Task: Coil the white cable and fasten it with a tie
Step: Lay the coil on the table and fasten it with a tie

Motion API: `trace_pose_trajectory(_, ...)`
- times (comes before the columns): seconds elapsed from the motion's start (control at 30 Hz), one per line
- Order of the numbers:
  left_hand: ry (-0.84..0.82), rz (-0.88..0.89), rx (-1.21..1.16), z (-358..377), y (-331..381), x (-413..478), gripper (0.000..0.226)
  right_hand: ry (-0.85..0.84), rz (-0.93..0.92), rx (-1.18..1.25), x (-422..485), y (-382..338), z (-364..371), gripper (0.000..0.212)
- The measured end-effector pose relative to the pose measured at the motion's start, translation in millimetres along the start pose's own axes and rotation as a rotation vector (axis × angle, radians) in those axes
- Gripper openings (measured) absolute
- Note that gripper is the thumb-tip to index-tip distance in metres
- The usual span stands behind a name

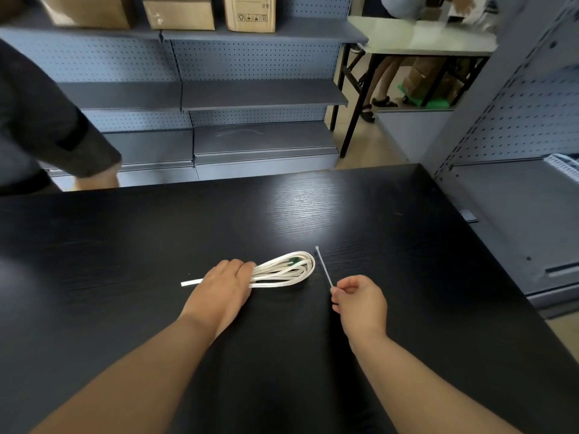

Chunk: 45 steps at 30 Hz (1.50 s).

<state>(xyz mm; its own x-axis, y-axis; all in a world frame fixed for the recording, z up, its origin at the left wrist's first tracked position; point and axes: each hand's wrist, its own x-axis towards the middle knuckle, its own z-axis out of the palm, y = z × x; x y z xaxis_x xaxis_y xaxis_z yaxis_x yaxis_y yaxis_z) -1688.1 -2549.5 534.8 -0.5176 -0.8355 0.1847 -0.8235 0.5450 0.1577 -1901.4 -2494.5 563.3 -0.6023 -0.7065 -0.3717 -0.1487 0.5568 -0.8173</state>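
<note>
The white cable (289, 268) lies coiled in long loops on the black table (391, 233), with a green piece among the loops and one loose end sticking out to the left. My left hand (223, 288) lies palm down over the left part of the coil, holding it against the table. Just right of the coil, my right hand (360, 297) pinches the near end of a thin white tie (323, 266). The tie points up and away, its head end close to the coil's right bend.
Grey pegboard shelving (260, 95) with cardboard boxes (178, 10) stands behind the table. Another person's dark sleeve (47, 120) is at the far left edge. More shelving stands to the right, and a light table (423, 36) with a person's legs beneath it is at the back right.
</note>
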Motion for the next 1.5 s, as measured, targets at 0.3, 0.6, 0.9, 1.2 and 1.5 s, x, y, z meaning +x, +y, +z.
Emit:
trace_pose_trajectory(0.3,-0.076,-0.101,-0.119,-6,3,-1,0.037,-0.066,-0.086,-0.093,-26,-7,33,0.021)
trace_pose_trajectory(0.6,-0.130,-0.101,-0.127,-11,8,-2,0.040,-0.100,-0.104,-0.089,-51,-12,58,0.021)
trace_pose_trajectory(0.9,-0.218,-0.170,-0.049,-14,15,3,0.045,-0.111,-0.181,-0.210,-60,-12,58,0.014)
trace_pose_trajectory(1.2,-0.249,-0.188,-0.018,-16,21,4,0.047,-0.168,-0.155,-0.243,-65,-4,45,0.014)
trace_pose_trajectory(1.5,-0.284,-0.173,0.042,-16,29,3,0.053,-0.178,-0.285,-0.252,-59,-1,46,0.014)
